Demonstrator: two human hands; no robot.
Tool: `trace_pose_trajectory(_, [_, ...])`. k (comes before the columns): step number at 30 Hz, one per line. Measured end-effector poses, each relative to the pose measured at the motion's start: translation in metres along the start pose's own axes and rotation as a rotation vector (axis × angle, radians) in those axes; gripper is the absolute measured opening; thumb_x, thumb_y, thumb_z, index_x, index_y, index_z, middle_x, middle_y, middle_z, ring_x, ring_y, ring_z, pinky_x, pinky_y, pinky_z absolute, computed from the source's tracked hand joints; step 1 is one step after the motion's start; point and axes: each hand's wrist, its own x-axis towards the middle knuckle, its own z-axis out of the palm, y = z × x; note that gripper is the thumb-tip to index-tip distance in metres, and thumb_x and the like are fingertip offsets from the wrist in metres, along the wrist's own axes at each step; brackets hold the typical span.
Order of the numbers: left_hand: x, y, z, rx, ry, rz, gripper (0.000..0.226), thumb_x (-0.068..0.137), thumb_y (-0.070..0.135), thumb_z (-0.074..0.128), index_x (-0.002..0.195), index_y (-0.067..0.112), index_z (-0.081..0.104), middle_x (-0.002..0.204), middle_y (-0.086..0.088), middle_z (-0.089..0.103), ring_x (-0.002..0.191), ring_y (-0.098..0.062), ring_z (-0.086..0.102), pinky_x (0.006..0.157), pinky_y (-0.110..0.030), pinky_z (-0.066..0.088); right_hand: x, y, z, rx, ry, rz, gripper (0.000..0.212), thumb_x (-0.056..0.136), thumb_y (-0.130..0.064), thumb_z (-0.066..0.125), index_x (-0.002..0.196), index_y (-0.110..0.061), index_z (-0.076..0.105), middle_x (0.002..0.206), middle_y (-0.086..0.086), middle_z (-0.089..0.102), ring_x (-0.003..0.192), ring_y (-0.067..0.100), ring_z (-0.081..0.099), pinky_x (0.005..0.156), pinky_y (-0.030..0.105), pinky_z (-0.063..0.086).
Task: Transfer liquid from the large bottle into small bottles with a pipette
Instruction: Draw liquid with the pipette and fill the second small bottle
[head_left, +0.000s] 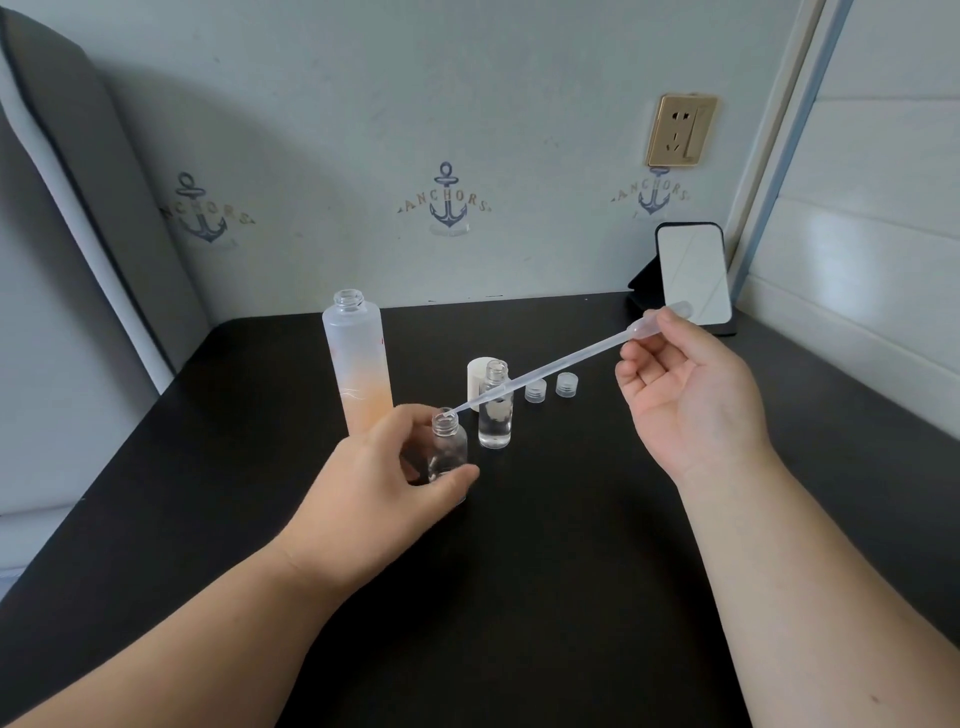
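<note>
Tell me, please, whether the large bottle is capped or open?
Open: the large bottle stands upright on the table with its threaded neck bare, no cap on it.

Table: the black top I work at.
Mirror: a small stand mirror at my far right corner.
Wall: a gold socket above anchor prints.

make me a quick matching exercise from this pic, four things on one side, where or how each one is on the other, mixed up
Things:
1. large bottle
2. pipette
3. small bottle in the left hand's grip
4. two small caps

Places or states:
A. pinched near the bulb by the right hand, tip at a bottle mouth
B. standing open at the back left, orange tint at the bottom
C. lying on the black table to the right of the second small bottle
D. held upright, uncapped

Pairs: 1-B, 2-A, 3-D, 4-C
</note>
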Motion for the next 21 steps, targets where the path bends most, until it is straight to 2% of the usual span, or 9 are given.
trace_pose_trajectory(4, [0.0030, -0.0024, 0.0017, 0.061, -0.021, -0.034, 0.043, 0.079, 0.048, 0.080, 0.115, 0.044, 0.058, 0.097, 0.025, 0.066, 0.094, 0.006, 0.063, 0.071, -0.006, 0.046, 0.0001, -0.0002, 0.0010, -0.005, -0.001, -0.012, 0.021, 0.089, -0.016, 0.068, 0.071, -0.015, 0.078, 0.075, 0.001, 0.069, 0.065, 0.014, 0.064, 0.063, 0.023, 0.052])
trace_pose_trajectory(8, [0.0037, -0.0041, 0.0009, 0.042, -0.004, 0.045, 0.039, 0.081, 0.039, 0.081, 0.108, 0.052, 0.057, 0.095, 0.030, 0.067, 0.097, 0.011, 0.061, 0.077, 0.000, 0.044, 0.0003, -0.0011, 0.0013, 0.001, 0.007, -0.025, 0.022, 0.090, -0.015, 0.067, 0.071, -0.015, 0.077, 0.075, 0.001, 0.069, 0.064, 0.014, 0.062, 0.061, 0.023, 0.051])
trace_pose_trajectory(12, [0.0046, -0.0061, 0.0019, 0.063, 0.013, 0.059, 0.040, 0.081, 0.041, 0.080, 0.115, 0.049, 0.060, 0.097, 0.028, 0.067, 0.098, 0.010, 0.062, 0.077, 0.000, 0.045, -0.0003, -0.0022, 0.0021, 0.013, 0.000, -0.038, 0.022, 0.091, -0.014, 0.067, 0.071, -0.015, 0.075, 0.074, 0.001, 0.067, 0.063, 0.014, 0.060, 0.060, 0.023, 0.050])
trace_pose_trajectory(18, [0.0045, -0.0030, -0.0002, 0.036, -0.016, 0.080, 0.041, 0.081, 0.044, 0.078, 0.102, 0.066, 0.051, 0.102, 0.039, 0.062, 0.102, 0.017, 0.057, 0.078, 0.004, 0.040, -0.0008, -0.0031, 0.0029, 0.016, 0.007, -0.038, 0.021, 0.093, -0.013, 0.066, 0.073, -0.014, 0.073, 0.075, 0.001, 0.067, 0.062, 0.013, 0.059, 0.060, 0.023, 0.049])
trace_pose_trajectory(21, [0.0047, -0.0034, -0.0006, 0.036, -0.021, 0.074, 0.042, 0.081, 0.045, 0.077, 0.106, 0.064, 0.050, 0.097, 0.036, 0.064, 0.103, 0.018, 0.056, 0.077, 0.005, 0.040, -0.0002, -0.0025, 0.0027, 0.009, 0.014, -0.037, 0.021, 0.092, -0.013, 0.066, 0.072, -0.014, 0.074, 0.075, 0.001, 0.067, 0.062, 0.013, 0.057, 0.059, 0.022, 0.048])
